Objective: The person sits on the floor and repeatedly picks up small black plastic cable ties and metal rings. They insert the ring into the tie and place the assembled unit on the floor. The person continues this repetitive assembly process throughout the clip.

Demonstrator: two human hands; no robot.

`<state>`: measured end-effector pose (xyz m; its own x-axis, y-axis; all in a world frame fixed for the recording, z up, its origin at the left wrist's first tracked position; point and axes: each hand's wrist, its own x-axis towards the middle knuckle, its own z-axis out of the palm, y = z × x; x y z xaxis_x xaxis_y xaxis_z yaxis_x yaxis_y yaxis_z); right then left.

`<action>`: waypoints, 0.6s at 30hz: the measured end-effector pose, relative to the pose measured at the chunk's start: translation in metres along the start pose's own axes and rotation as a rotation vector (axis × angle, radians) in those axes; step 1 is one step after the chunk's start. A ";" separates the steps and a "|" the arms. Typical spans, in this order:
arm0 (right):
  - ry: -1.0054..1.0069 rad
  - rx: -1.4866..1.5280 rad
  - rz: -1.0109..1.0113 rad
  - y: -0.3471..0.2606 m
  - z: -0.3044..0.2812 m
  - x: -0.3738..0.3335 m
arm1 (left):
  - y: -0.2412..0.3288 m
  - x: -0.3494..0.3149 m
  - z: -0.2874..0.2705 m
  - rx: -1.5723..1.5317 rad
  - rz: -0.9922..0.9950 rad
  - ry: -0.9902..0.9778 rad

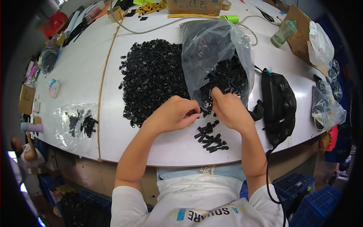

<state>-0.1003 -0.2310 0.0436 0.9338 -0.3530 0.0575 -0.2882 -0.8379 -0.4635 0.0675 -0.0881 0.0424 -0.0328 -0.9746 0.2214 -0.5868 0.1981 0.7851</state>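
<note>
White table (81, 72) spreads beneath both hands. Just beyond the left fingers sits a black pile (153, 79); at the right fingers, a clear bag (193, 56) of black parts. Loose pieces (218, 148) lie nearer the body. Left hand (177, 113) seems pinched, right hand (230, 108) curled; their contents I cannot tell. Apparently mid-handling of small parts; precise fingertip control is called for next.

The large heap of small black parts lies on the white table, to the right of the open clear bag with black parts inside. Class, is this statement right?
No, the side is wrong. The head view shows the large heap to the left of the open clear bag. The heap does lie on the white table.
</note>
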 end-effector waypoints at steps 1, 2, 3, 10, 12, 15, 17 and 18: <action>0.023 0.034 -0.001 0.000 -0.001 0.001 | 0.001 0.000 0.003 -0.016 -0.014 -0.025; 0.021 0.075 -0.012 0.000 -0.004 0.001 | 0.002 0.001 0.006 -0.031 -0.028 -0.049; 0.020 0.117 -0.023 -0.001 -0.009 0.001 | 0.002 0.001 0.012 -0.035 0.023 -0.046; -0.112 0.127 0.004 0.009 -0.017 -0.004 | -0.004 0.004 0.038 -0.056 0.236 -0.163; -0.173 0.028 -0.004 0.009 -0.013 -0.006 | -0.007 0.003 0.042 -0.113 0.270 -0.238; -0.161 -0.022 -0.054 0.015 -0.007 -0.010 | -0.005 0.002 0.047 -0.238 0.226 -0.368; -0.145 -0.024 -0.096 0.014 -0.004 -0.011 | -0.005 0.002 0.050 -0.303 0.194 -0.419; -0.178 -0.023 -0.097 0.013 -0.002 -0.011 | -0.006 0.003 0.052 -0.319 0.198 -0.426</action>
<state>-0.1144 -0.2389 0.0391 0.9796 -0.1924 -0.0574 -0.1977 -0.8744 -0.4431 0.0290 -0.0971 0.0088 -0.4797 -0.8586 0.1808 -0.2647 0.3381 0.9031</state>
